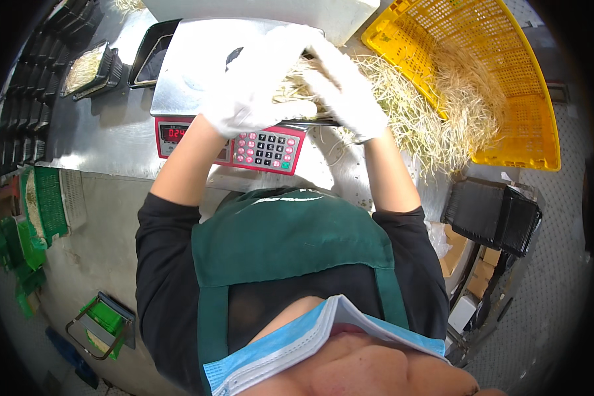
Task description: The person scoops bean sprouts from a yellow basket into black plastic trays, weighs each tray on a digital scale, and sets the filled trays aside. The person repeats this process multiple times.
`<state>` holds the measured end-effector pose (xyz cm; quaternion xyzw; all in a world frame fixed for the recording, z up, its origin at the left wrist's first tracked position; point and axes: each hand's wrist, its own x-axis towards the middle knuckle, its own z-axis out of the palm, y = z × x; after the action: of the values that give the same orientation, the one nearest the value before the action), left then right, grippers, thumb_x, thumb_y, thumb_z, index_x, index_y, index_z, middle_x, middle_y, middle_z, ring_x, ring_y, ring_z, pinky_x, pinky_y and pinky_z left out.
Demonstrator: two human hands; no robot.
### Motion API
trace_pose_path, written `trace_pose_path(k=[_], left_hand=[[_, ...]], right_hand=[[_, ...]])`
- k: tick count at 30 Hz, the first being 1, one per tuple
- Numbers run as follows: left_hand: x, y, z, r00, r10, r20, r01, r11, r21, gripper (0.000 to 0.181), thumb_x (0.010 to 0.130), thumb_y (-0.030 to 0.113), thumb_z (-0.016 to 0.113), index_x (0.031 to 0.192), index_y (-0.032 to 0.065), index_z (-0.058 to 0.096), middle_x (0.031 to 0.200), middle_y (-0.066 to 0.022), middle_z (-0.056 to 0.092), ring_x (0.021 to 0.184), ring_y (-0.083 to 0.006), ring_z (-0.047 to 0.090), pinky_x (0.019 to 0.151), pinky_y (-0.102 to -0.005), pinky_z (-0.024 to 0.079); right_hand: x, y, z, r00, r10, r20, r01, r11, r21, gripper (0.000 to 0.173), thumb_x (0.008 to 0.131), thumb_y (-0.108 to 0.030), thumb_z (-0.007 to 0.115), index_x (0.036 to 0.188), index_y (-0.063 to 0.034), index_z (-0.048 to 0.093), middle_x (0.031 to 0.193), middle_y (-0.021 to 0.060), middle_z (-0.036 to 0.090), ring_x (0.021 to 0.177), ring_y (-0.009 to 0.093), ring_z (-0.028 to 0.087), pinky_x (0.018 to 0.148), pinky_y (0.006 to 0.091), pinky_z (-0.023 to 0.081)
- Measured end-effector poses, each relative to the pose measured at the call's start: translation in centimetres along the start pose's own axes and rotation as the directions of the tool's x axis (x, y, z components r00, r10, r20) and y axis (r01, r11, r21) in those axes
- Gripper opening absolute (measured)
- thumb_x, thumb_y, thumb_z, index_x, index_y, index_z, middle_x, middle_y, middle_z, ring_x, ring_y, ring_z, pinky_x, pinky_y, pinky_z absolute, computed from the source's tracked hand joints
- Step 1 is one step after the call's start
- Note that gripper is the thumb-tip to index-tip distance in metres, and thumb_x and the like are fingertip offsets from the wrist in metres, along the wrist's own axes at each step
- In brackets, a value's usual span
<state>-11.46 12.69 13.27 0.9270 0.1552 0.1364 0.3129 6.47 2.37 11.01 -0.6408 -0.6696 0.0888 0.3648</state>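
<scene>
Both hands wear white gloves, washed out by bright light, so the finger outlines are partly lost. My left hand [257,86] and my right hand [349,94] close around a bunch of bean sprouts [296,84] from either side. The bunch is above the right half of a weighing scale with a metal plate [178,91] and a red keypad front [262,151]. A dark rim, apparently of a black plastic tray [321,122], shows below the sprouts; my hands hide most of it. Loose sprouts [401,99] heap beside my right hand.
A tipped yellow crate [519,99] spills sprouts [470,99] at the right. Left of the scale stand an unfilled black tray [151,59], a filled tray [86,69] and stacked black trays [29,99]. More black trays [490,213] sit at the table's right edge.
</scene>
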Motion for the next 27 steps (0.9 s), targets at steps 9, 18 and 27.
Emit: trace_pose_path(k=[9,18,27], left_hand=[[1.7,-3.1,2.5,0.977,0.206,-0.061,-0.188,0.957,0.222,0.058,0.073,0.035,0.067,0.119,0.0019,0.052,0.119,-0.0169,0.053,0.111,-0.0342,0.049,0.096,-0.0416,0.037],[1.5,-1.2,1.3,0.999,-0.012,0.052,0.000,0.977,0.214,0.084,0.074,0.051,0.059,0.141,0.0114,0.027,0.129,-0.0155,0.046,0.117,-0.0336,0.044,0.100,-0.0535,0.026],[-1.4,-0.8,-1.3,0.965,0.116,-0.235,-0.108,0.993,0.046,0.087,0.070,0.039,0.073,0.138,0.0048,0.031,0.133,-0.0169,0.044,0.118,-0.0325,0.046,0.103,-0.0493,0.021]], right_hand=[[1.2,-1.9,1.2,0.987,0.071,0.142,-0.012,0.925,-0.379,0.045,0.086,-0.037,0.051,0.108,0.0011,0.051,0.079,0.0167,0.063,0.072,0.031,0.062,0.066,0.0382,0.049],[13.3,5.3,-5.5,0.997,-0.065,-0.035,0.014,0.635,-0.773,0.020,0.086,-0.028,0.057,0.096,-0.0112,0.061,0.078,0.0097,0.063,0.064,0.027,0.062,0.056,0.0335,0.050],[17.1,10.6,-6.0,1.000,0.010,0.014,0.004,0.634,-0.773,0.021,0.084,-0.027,0.054,0.095,-0.0101,0.062,0.082,0.0108,0.063,0.071,0.028,0.062,0.062,0.0350,0.049]])
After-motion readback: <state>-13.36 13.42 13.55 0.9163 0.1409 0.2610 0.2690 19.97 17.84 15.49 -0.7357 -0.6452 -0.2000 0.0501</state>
